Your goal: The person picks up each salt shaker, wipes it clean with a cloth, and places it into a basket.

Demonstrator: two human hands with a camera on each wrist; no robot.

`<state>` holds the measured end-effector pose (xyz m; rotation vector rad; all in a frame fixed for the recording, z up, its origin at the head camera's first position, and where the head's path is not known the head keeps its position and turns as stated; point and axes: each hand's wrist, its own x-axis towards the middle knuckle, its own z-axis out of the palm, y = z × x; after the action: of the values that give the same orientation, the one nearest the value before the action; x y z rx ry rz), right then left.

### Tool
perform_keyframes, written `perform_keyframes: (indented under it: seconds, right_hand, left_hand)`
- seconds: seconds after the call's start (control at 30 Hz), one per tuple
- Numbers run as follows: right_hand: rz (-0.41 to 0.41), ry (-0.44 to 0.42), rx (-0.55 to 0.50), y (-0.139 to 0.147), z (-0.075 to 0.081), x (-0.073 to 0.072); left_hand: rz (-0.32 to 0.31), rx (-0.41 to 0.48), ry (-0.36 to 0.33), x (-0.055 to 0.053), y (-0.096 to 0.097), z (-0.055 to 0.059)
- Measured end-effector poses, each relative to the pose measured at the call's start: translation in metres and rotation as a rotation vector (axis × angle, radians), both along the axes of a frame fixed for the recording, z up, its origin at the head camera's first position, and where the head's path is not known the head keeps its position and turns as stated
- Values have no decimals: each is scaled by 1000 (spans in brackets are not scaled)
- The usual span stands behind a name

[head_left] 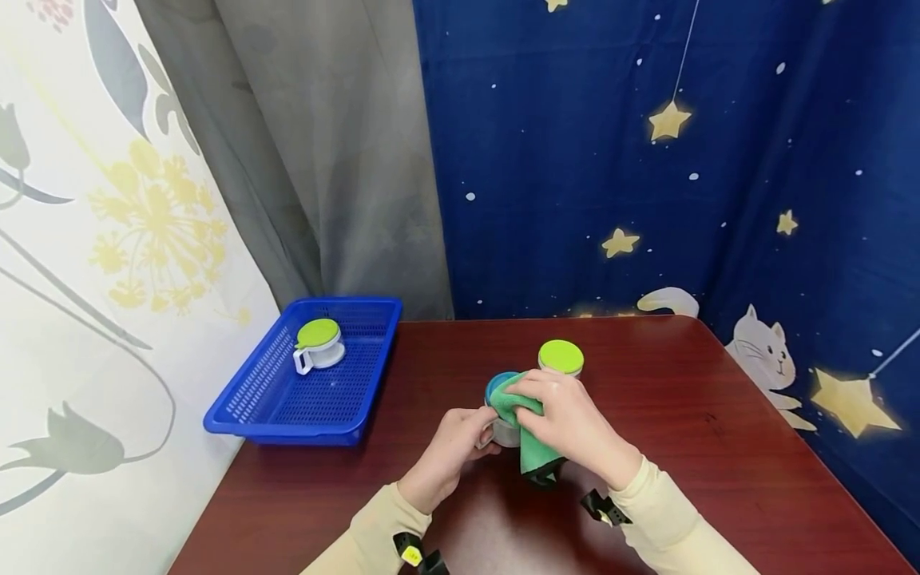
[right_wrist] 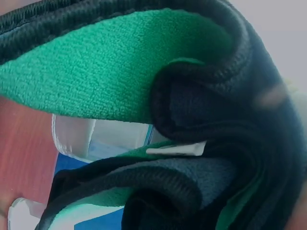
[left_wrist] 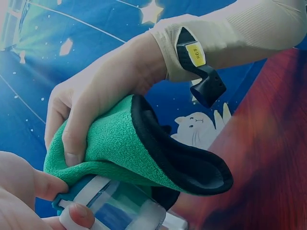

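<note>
Over mid surface (head_left: 690,447): right hand (head_left: 564,411), fingers bent, pinches green cloth (head_left: 537,452) against blue-lidded jar (head_left: 507,435); left hand (head_left: 451,449), fingers closed on its 8-o'clock handle (left_wrist: 68,221). I'd brace that, wipe lid (head_left: 494,386) round from 12.

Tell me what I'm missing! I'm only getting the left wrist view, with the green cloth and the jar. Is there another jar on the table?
Observer: Yes, a green-lidded jar is just beyond the right hand, which holds the green cloth.
Operator: Cool! Are there any more?
Observer: One more, a second jar, also with a green lid, sits in a blue basket toward the left of the table.
Operator: Which way does its handle stick out?
Observer: In the head view, the handle is on its left side, slightly toward the person.
</note>
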<state>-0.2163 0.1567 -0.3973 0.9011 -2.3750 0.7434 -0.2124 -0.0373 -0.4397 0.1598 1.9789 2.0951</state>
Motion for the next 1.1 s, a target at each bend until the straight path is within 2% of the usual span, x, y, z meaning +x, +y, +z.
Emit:
perform_keyframes:
  seconds: [0.27, 0.5, 0.6, 0.9, 1.1]
  right_hand:
    - [-52, -9, 59, -2, 1, -4]
    - [-234, -35, 109, 6, 6, -22]
    - [-270, -47, 114, 10, 6, -27]
    - [-240, -59, 102, 11, 2, -28]
    - [-144, -39, 117, 8, 3, -23]
  left_hand:
    - [-6, 15, -3, -1, -3, 0]
    - [-3, 2, 19, -1, -10, -4]
    - [-12, -6, 31, -1, -12, -5]
    - [-24, -10, 16, 0, -12, -4]
    - [-34, 0, 9, 0, -8, -4]
